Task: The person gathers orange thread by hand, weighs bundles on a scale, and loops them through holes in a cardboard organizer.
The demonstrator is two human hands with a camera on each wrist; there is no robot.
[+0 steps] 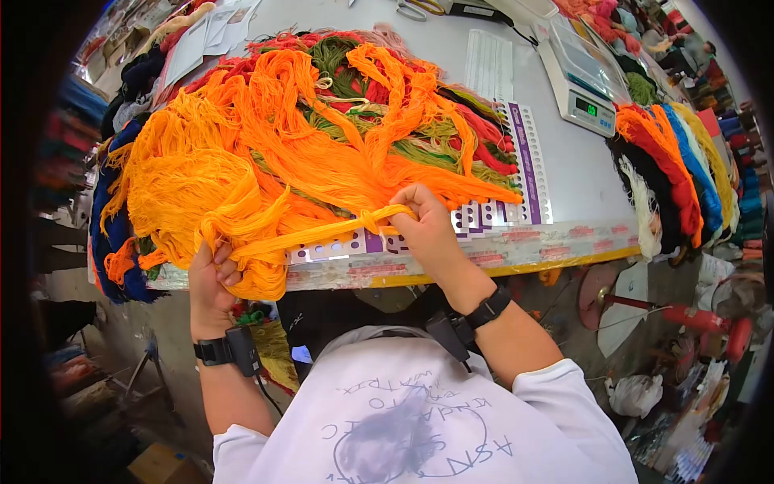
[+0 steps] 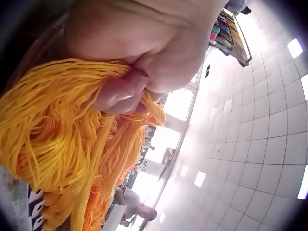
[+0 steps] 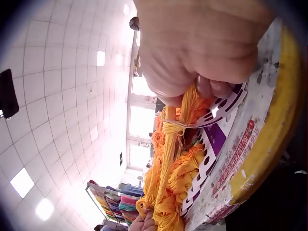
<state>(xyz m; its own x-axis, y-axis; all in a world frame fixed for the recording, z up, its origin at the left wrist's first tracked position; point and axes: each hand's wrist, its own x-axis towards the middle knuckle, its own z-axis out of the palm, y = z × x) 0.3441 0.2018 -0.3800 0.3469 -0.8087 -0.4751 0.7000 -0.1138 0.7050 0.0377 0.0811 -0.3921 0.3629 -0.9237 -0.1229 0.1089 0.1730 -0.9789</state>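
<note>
A yellow-orange skein of thread (image 1: 322,235) is stretched between my two hands near the table's front edge. At its left end, my left hand (image 1: 213,278) grips a thick bunch with curled fingers; strands spill around the fingers in the left wrist view. My right hand (image 1: 427,230) pinches the narrow end, just past a knot-like band (image 3: 173,129) in the thread. Behind it lies a big heap of loose yellow thread (image 1: 193,189) and orange thread (image 1: 298,153). Purple-and-white cards with punched holes (image 1: 528,161) lie partly under the heap.
A digital scale (image 1: 576,89) stands at the back right. Skeins in several colours (image 1: 673,169) hang over the table's right edge, dark blue ones (image 1: 109,214) over the left. Scissors (image 1: 413,10) lie at the back. The table's front edge (image 1: 516,262) is taped yellow.
</note>
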